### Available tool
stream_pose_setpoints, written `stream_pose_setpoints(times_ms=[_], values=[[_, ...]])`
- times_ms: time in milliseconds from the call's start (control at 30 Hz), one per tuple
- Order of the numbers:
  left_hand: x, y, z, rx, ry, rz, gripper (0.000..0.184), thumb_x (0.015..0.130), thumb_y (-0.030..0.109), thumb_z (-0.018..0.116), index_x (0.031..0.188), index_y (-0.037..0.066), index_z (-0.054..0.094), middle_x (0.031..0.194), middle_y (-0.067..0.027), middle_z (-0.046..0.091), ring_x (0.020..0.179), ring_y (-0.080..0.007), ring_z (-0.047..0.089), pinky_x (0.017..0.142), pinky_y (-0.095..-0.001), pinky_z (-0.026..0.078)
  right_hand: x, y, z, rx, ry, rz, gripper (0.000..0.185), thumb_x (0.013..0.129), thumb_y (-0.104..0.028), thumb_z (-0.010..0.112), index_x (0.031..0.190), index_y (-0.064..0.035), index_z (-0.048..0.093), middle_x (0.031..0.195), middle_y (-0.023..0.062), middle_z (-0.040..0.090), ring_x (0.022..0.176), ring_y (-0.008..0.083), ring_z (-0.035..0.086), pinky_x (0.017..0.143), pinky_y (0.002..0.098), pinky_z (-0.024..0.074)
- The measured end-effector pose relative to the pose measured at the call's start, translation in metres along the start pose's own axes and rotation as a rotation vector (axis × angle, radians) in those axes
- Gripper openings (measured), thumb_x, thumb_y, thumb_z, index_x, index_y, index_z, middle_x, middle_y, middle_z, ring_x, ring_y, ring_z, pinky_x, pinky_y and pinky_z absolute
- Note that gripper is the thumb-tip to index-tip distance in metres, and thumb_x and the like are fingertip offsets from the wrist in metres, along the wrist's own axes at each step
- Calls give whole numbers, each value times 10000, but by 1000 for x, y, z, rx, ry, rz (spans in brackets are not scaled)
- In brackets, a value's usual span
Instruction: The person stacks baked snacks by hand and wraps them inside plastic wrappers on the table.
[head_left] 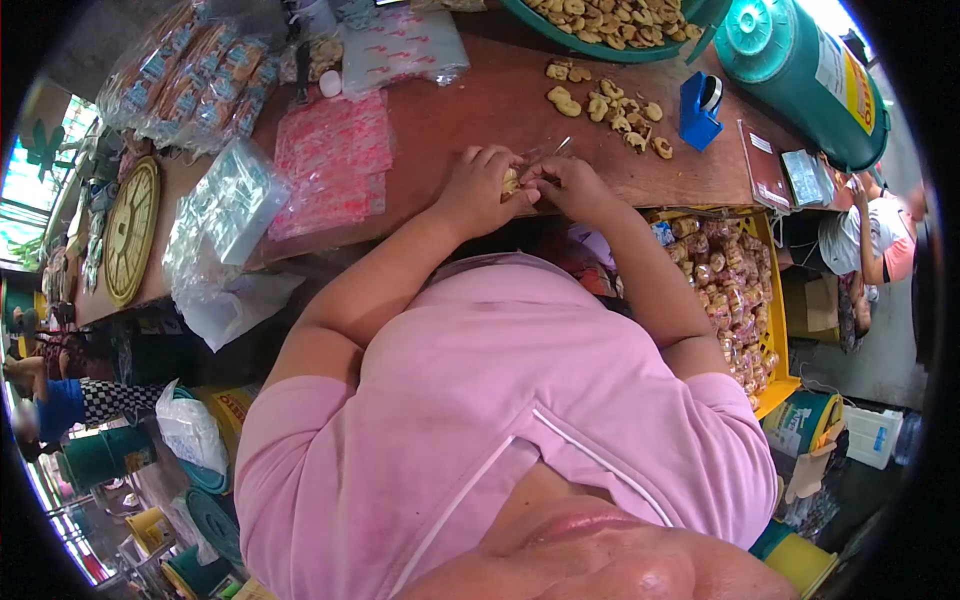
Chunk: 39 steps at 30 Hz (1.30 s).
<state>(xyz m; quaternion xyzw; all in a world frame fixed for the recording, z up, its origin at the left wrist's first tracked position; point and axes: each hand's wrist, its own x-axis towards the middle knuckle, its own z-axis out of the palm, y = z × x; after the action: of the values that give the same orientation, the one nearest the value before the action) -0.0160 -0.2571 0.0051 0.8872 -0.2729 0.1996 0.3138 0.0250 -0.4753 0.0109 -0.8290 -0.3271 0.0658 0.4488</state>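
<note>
At the front edge of the brown table, my left hand (pixel 482 197) is closed around a small clear bag of cookies (pixel 511 182). The fingers of my right hand (pixel 572 188) pinch together at the bag's right side, touching it. Both hands cover much of the bag, so its opening is hard to make out. A thin shiny strip (pixel 563 143) shows just beyond my right fingers. Loose pale-brown cookies (pixel 628 117) lie on the table past my right hand. Near them stands a blue tape dispenser (pixel 701 112).
A green basin (pixel 600 45) of cookies and a green drum (pixel 800 75) stand at the back right. Pink-printed bags (pixel 335 155) and clear plastic packs (pixel 235 200) lie left. A yellow crate (pixel 778 330) of packed cookies sits right. Other people (pixel 870 235) are at both sides.
</note>
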Motion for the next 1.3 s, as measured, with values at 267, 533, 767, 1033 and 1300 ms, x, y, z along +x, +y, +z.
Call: stream_pose_setpoints(times_ms=[267,533,767,1033,1300], values=[[2,-7,10,44,-58,-52,482,769,291,796,1140,32,629,1161,-157,631,1119,-377,567,1012,-478,426,-1,-45,3,-773,79,28,248,777,-165,796,1014,-132,731,1176,53,654,1183,314,553,985,502,434],[1,-7,11,-6,-45,-53,443,754,260,787,1121,55,646,1143,-127,645,1115,-359,577,1007,-472,448,-45,-29,4,-672,82,-196,210,824,-233,759,1023,-168,776,1155,19,666,1197,286,550,999,490,416],[1,-12,8,-16,-79,-6,443,763,286,801,1107,55,644,1144,-130,645,1114,-361,583,1000,-479,451,-5,4,-4,-699,-113,-174,155,814,-187,766,955,-125,767,1087,56,709,1071,301,636,906,449,487],[4,-2,7,40,-57,-51,403,763,280,803,1064,57,654,1108,-132,642,1100,-377,576,981,-485,472,44,3,-32,-349,-76,-45,294,703,-149,834,976,-74,754,965,152,711,932,351,676,834,434,524],[10,4,5,59,-132,-97,361,796,274,778,1038,32,662,1105,-199,644,1107,-416,572,1001,-511,450,77,25,-36,-439,-420,-52,259,766,-154,756,1016,-83,748,931,163,731,901,378,689,819,455,539]])
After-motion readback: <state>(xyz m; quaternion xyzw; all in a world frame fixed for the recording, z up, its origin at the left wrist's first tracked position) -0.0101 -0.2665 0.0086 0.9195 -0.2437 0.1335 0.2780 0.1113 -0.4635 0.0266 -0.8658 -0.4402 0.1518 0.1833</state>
